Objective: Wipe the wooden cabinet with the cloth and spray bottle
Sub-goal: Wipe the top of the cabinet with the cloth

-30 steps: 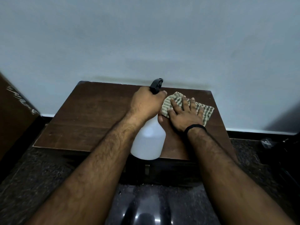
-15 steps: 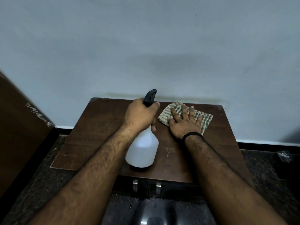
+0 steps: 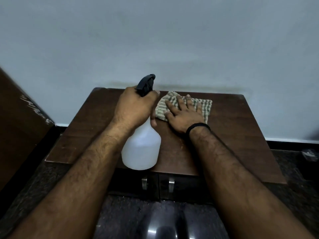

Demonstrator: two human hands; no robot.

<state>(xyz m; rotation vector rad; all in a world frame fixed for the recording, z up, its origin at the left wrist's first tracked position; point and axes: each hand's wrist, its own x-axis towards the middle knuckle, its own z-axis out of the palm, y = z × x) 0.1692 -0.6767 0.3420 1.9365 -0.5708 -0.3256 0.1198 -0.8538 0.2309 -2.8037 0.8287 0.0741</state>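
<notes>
While the left hand (image 3: 133, 107) wraps its fingers (image 3: 154, 94) tightly around the neck of the spray bottle (image 3: 141, 147), the right hand (image 3: 183, 114) lies flat with its fingers (image 3: 178, 102) spread wide on the cloth (image 3: 206, 107). The bottle is white with a black spray head (image 3: 145, 82) that sticks up above the left knuckles, nozzle toward the wall (image 3: 155, 40). Its body tilts back toward the person, and its base hangs near the front edge of the cabinet (image 3: 86, 128); I cannot tell whether the base touches the wood. The cloth is checked in green and cream, crumpled, and lies on the far half of the cabinet top, close to the wall and just to the right of the left hand. The right palm rests partly on the cloth and partly on bare wood. A black band (image 3: 197, 127) circles the right wrist. Below the front edge show two metal handles (image 3: 145, 182). A dark, speckled floor (image 3: 293, 169) surrounds the cabinet.
</notes>
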